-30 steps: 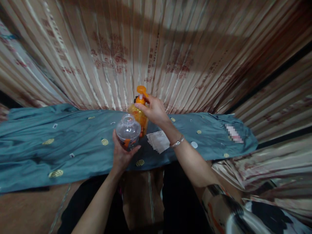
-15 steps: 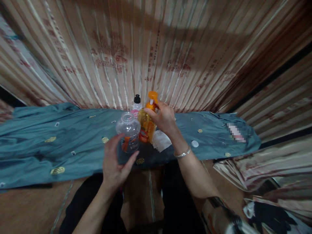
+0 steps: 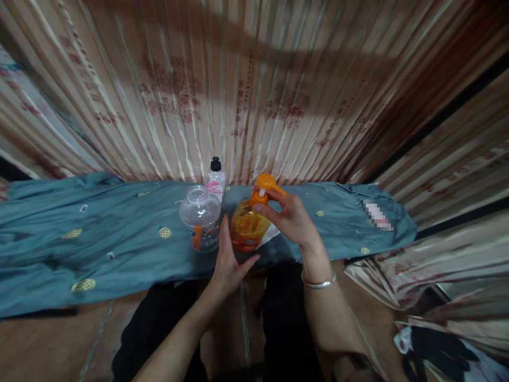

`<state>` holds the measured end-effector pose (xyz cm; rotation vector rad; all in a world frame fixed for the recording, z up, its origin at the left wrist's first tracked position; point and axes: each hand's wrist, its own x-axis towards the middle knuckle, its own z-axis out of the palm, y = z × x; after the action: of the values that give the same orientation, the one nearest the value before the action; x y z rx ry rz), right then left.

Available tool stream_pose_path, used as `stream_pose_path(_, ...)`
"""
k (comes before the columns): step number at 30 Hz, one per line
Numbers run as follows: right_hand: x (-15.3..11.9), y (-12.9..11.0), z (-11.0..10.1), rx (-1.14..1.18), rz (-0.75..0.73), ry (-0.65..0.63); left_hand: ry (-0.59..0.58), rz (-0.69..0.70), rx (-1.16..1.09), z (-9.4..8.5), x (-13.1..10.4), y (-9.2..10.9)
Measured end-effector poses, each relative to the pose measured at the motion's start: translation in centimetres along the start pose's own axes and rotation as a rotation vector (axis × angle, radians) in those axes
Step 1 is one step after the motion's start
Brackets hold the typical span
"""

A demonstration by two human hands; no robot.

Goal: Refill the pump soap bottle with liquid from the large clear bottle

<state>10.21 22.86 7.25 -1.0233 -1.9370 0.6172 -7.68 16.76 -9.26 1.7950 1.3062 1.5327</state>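
Note:
My right hand (image 3: 288, 215) grips the orange pump top of an amber pump bottle (image 3: 248, 228) at its neck. The bottle leans, its top toward the right. Close to its lower left side is my left hand (image 3: 233, 265), thumb and fingers spread; I cannot tell whether it touches the bottle. A clear wide-bodied plastic jar (image 3: 201, 220) with an uncapped mouth stands left of the pump bottle. Behind the jar rises a clear bottle (image 3: 215, 183) with a black cap and pink label. White tissue (image 3: 270, 233) lies partly hidden behind the pump bottle.
A teal cloth with yellow patterns (image 3: 127, 239) covers the long narrow surface. Pleated curtains (image 3: 222, 95) hang right behind it and along the right side. A blurred-out patch (image 3: 377, 215) lies on the cloth's right end. Dark fabric (image 3: 441, 350) is at the lower right.
The pump bottle has come nearer and to the right in my right hand, tilting rightward. My left hand has moved from the jar to beside the pump bottle. The view has shifted slightly.

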Motion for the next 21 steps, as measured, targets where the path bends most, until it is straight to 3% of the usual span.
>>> stream_pose_path(5,-0.7,0.6,0.1,0.204,0.025,-0.028,-0.034,-0.315,-0.279,0.1,2.4,-0.9)
stream_pose_path(11,-0.8,1.1,1.9,0.197,0.11,0.197,-0.03,-0.376,-0.329,1.1,3.7,-0.6)
stream_pose_path(14,-0.9,1.5,2.4,0.166,0.119,0.25,-0.015,-0.398,-0.336,1.2,3.7,-0.4)
stream_pose_path(17,-0.9,1.7,2.3,0.219,0.071,0.188,-0.013,-0.412,-0.333,1.0,3.7,-0.4)
stream_pose_path(21,-0.8,1.7,1.6,0.287,0.023,0.003,-0.035,-0.421,-0.346,0.9,3.6,-0.5)
